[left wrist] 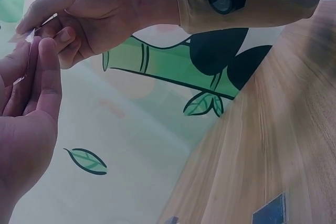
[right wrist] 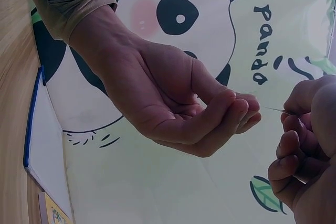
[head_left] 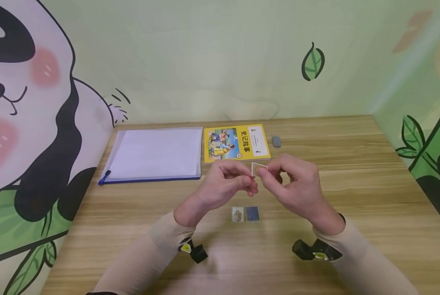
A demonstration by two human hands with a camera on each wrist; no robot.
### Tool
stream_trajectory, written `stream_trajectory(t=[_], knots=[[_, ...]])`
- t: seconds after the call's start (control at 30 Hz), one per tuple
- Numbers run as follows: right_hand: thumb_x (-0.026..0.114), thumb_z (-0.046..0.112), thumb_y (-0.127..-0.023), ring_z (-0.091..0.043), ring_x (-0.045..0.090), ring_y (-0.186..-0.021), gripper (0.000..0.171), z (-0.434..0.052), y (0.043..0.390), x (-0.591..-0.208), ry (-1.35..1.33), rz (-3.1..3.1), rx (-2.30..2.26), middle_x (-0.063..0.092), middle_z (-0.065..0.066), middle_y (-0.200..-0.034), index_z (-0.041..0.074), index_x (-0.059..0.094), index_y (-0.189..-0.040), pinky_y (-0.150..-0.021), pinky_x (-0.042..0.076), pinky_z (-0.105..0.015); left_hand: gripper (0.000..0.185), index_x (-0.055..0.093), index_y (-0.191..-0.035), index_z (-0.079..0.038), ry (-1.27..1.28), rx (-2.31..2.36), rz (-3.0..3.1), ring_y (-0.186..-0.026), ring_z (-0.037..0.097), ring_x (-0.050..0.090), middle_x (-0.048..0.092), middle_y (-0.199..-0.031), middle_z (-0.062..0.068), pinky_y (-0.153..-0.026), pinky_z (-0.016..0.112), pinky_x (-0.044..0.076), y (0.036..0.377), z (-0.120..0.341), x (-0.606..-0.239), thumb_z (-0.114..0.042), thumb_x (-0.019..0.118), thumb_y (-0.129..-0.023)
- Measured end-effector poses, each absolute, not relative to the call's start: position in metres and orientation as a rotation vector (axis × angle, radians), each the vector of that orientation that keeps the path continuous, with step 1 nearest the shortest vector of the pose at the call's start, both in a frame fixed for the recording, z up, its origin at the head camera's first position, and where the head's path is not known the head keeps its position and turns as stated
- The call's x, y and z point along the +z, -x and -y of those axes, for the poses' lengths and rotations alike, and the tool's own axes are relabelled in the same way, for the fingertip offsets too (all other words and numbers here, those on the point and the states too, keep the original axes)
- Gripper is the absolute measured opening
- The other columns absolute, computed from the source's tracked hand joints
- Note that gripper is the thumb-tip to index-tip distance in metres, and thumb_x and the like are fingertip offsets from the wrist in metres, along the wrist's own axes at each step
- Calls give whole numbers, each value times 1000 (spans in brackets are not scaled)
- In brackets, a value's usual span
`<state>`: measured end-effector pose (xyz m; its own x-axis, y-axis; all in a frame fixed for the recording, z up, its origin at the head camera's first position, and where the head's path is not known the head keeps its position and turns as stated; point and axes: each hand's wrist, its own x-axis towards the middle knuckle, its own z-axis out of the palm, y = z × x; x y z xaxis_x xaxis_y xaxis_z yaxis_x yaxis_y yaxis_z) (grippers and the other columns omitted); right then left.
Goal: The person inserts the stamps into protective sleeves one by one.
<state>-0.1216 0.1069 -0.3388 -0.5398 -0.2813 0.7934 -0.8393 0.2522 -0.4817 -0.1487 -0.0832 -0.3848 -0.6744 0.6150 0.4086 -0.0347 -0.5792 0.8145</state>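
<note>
A small thin square with a white border [head_left: 256, 167] is held up over the table between both hands. My right hand [head_left: 297, 182] pinches its right side between thumb and index finger. At the left edge are the bent fingers and thumb of my left hand [head_left: 223, 184]; in the left wrist view, a shiny thin edge runs between that hand's thumb and fingers. The right wrist view shows the square nearly edge-on. On the table below the hands lie a clear square with a brownish picture [head_left: 237, 214] and a dark blue square [head_left: 252, 213], side by side.
A yellow book [head_left: 257, 141] lies toward the back, beyond the hands. To its left is a white zip folder [head_left: 155, 153] with a blue edge. A small grey block [head_left: 276, 141] sits right of the book. A painted wall [head_left: 205, 61] stands behind the table.
</note>
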Motion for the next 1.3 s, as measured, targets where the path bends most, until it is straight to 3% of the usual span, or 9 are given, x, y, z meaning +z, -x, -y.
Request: stream_trajectory(t=[0.4,0.97,1.3], knots=[[60,30,-96,-8,47,-57,32,-107,121,-340,-1015,1965,1167,60,3,-67,8,64,-74,-51,38,-14,11,74,-98,-15,-970,2300,-1178,-81,11,71,76,-87,0,-71,24,60,147,83,-385,-15,69,-88],[64,23,-95,-3,46,-61,28,-110,119,-338,-1055,1909,1331,59,0,-67,5,64,-74,-49,37,-13,14,75,-100,-14,-1010,2243,-1173,-83,14,72,76,-89,2,-73,27,61,147,85,-383,-13,64,-91],[63,26,-95,-8,45,-57,31,-106,117,-338,-1070,1865,1287,56,2,-63,5,63,-71,-50,36,-13,15,75,-102,-15,-1030,2235,-1127,-85,14,72,76,-92,2,-75,27,61,148,86,-383,-12,63,-92]])
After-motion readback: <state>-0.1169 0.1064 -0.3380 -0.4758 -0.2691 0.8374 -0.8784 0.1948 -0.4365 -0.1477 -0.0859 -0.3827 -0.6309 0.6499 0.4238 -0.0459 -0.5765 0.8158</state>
